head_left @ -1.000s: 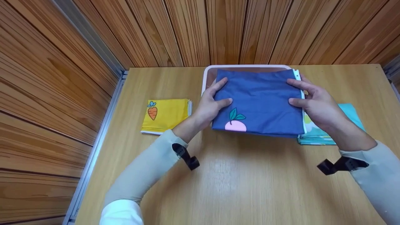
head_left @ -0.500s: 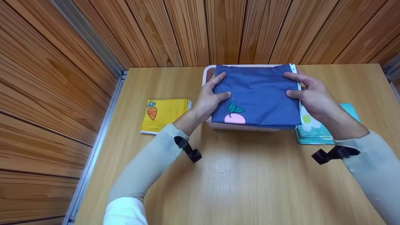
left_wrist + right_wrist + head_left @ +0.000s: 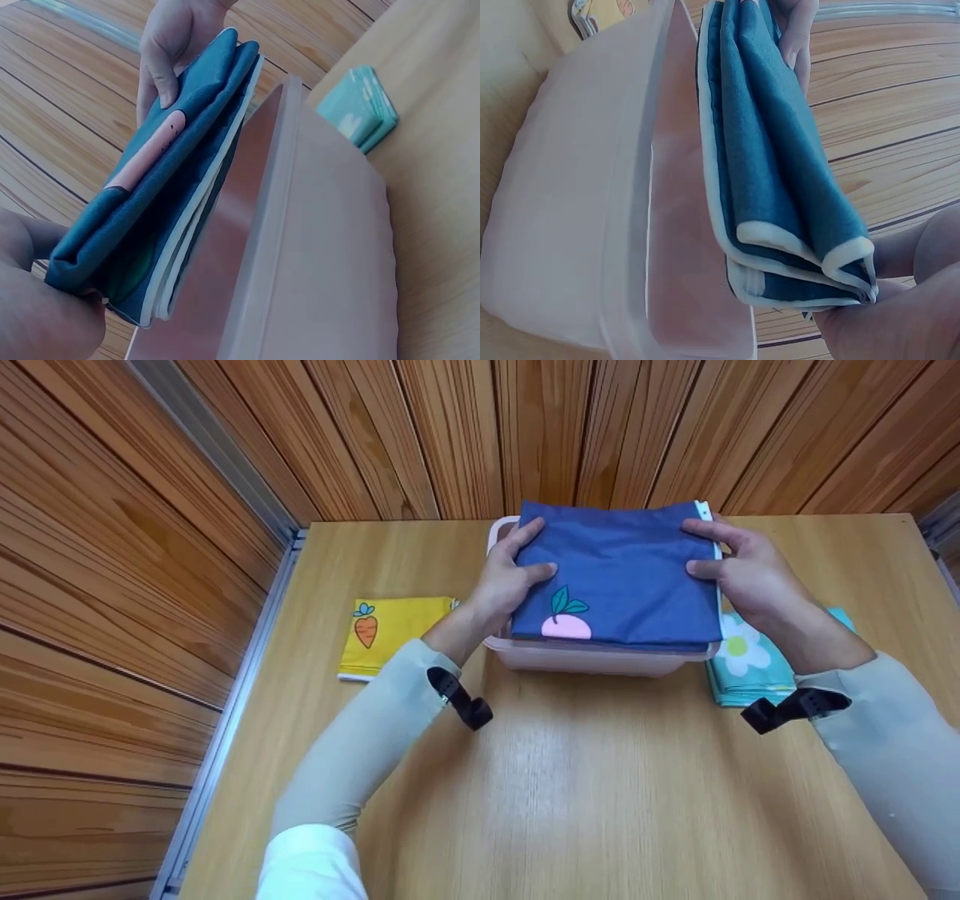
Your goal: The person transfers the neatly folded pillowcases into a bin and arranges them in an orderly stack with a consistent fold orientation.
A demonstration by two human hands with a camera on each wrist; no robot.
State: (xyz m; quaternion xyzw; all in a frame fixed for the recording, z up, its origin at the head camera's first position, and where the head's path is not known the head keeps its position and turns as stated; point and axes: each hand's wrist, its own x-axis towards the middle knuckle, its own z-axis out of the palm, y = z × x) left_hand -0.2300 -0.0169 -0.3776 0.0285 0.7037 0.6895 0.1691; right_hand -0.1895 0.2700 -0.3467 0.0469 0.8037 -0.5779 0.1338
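Note:
A folded blue cloth (image 3: 622,577) with white edging and a pink fruit print is held level between both hands. My left hand (image 3: 506,581) grips its left side, thumb and index finger on top. On the opposite side my right hand (image 3: 754,574) grips it the same way, the other fingers hidden beneath. Under the cloth stands a pale pink plastic bin (image 3: 600,658), its mouth mostly covered in the head view. Both wrist views show the cloth's folded layers (image 3: 161,172) above the bin's rim (image 3: 634,187), with the pink inside visible below.
To the left on the wooden table (image 3: 540,780) lies a folded yellow cloth (image 3: 401,634) with a carrot print. A folded turquoise cloth (image 3: 750,660) with a white flower lies right of the bin, partly under my right forearm. Wood-panelled walls (image 3: 450,435) rise behind and at left.
Both hands have carried the blue cloth away from me, toward the back wall and over the bin. More of the bin's front side and of the turquoise cloth now shows.

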